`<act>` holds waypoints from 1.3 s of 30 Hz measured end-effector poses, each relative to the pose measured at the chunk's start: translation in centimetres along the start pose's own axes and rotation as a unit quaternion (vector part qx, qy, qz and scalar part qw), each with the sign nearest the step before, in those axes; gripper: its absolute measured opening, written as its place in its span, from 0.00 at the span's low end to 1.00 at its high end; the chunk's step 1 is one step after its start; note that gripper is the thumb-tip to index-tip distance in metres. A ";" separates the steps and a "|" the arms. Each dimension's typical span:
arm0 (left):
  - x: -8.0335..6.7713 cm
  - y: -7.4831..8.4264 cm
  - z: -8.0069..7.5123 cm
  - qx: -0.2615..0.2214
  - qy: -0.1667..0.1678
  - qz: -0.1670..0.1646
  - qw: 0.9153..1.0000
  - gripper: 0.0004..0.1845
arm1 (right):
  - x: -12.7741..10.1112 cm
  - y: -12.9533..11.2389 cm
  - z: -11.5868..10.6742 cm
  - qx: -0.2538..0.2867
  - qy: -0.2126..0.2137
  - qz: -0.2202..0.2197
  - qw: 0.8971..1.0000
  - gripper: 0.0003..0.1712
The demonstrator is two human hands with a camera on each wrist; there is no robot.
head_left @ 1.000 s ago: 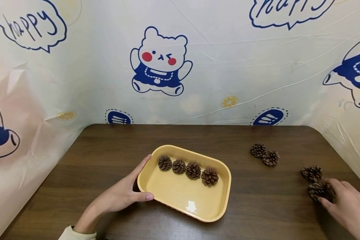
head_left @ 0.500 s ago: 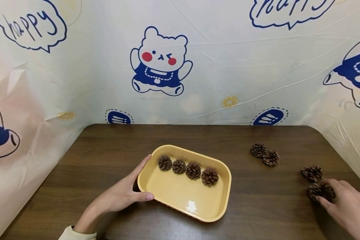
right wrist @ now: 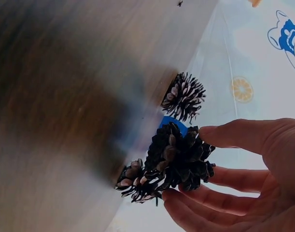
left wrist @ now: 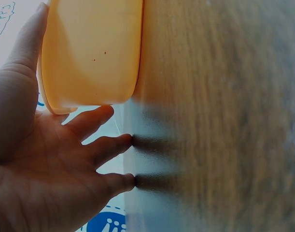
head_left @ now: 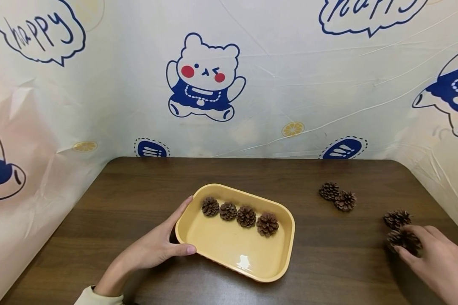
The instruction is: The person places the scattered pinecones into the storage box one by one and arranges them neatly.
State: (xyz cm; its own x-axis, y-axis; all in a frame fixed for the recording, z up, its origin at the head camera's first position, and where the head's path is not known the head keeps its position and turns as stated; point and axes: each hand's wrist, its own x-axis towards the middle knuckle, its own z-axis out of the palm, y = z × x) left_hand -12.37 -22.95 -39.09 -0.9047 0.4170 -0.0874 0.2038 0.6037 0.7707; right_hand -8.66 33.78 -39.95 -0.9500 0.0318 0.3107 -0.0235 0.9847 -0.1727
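left hand (head_left: 152,250) holds yellow tray (head_left: 221,245); right hand (head_left: 435,258) pinches a pine cone (head_left: 402,238).

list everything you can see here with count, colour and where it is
pine cones in the tray: 4, brown, in a row along the tray's far side
pine cones on the table, loose: 3, brown; two touching at right of the tray, one near the right edge
held pine cone: 1, dark brown, between the right hand's fingers
tray: 1, yellow, centre of the table
table: 1, dark brown wood
backdrop: 1, cream with blue bear cartoons, behind and beside the table
sleeve: 1, cream, left wrist
left hand: 1, holds the tray's left end
right hand: 1, grips the held pine cone
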 end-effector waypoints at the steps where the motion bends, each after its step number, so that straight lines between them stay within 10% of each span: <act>1: 0.0 0.0 0.0 0.001 0.000 0.000 1.000 0.62 | 0.0 -0.1 0.0 0.001 -0.001 -0.002 1.000 0.31; 39: 0.0 -0.2 0.0 -0.006 -0.002 0.001 1.000 0.61 | 2.7 -7.8 -0.2 0.083 0.015 -0.111 0.990 0.32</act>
State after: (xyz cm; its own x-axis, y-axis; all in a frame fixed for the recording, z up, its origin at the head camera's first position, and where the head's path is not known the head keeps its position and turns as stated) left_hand -12.44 -23.05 -39.29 -0.9029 0.4209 -0.0875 0.2015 0.5943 0.7786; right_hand -10.98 26.19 -37.58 -0.9063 -0.1747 0.3849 -0.2839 0.9261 -0.2483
